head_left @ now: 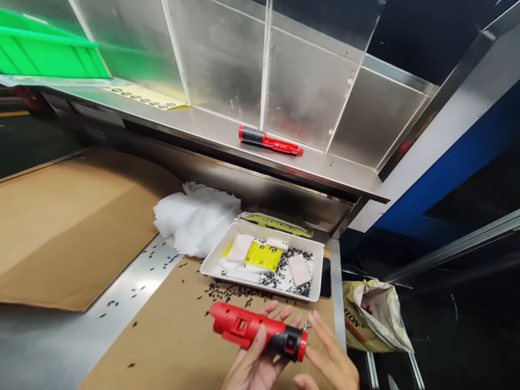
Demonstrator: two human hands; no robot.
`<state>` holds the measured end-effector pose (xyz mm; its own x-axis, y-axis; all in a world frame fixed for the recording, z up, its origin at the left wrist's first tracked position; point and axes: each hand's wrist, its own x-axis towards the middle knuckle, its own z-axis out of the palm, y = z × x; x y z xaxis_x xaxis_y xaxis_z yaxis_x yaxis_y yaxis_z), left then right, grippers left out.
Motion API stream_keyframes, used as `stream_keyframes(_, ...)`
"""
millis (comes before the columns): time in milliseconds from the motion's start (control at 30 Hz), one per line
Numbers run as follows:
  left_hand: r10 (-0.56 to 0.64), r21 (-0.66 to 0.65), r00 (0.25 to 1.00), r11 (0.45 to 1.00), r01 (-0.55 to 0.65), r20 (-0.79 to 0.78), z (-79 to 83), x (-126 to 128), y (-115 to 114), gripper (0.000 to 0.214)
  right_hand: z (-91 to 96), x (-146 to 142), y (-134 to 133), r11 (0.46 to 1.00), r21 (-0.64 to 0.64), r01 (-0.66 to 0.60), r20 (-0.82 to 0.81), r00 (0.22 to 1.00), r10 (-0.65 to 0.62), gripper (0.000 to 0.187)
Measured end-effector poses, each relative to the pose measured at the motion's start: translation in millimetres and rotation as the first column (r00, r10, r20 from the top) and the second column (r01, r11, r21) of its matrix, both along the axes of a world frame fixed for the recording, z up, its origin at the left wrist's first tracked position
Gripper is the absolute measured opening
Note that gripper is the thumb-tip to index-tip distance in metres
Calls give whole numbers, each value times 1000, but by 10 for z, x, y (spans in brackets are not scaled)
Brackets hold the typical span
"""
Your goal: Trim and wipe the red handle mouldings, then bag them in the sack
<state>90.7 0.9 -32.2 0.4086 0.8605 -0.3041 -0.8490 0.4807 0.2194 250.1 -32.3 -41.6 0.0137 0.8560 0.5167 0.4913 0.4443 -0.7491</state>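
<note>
My left hand (260, 365) is closed around a red and black cylindrical tool housing (247, 324), its thumb across the near side and its fingers behind. The housing lies almost level, with the black section and a red rim towards the right. Beside that right end is my right hand (331, 357), fingers apart and stretched out; whether it touches the rim I cannot tell. A small metallic piece (305, 325) shows by its fingertips, too small to name. Just beyond, a white tray (209, 264) holds yellow labels (263, 257), pale pads (299, 270) and many tiny black pieces.
A similar red and black housing (270, 141) lies on the metal shelf (211, 130). White foam sheets (197, 216) are heaped left of the tray, beside a large cardboard box (69, 227). Black bits litter the bench. A paper bag (376, 317) stands at right, a green bin (52, 51) upper left.
</note>
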Motion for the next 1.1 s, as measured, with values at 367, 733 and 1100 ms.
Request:
stream_keyframes(367,52,-39,928,997,-71,-368,10,-871,-146,41,-132,-1252,5,843,-522,-132,-542,814,-208,49)
stream_keyframes(733,-64,-91,916,995,30,-397,-152,-1112,-79,51,-123,-1604,-37,860,-507,-57,-627,709,-323,44)
stream_keyframes(1100,-12,-15,851,1000,5,-525,-165,-1169,289,48,-221,-1695,354,885,-465,-31,-643,699,-314,34)
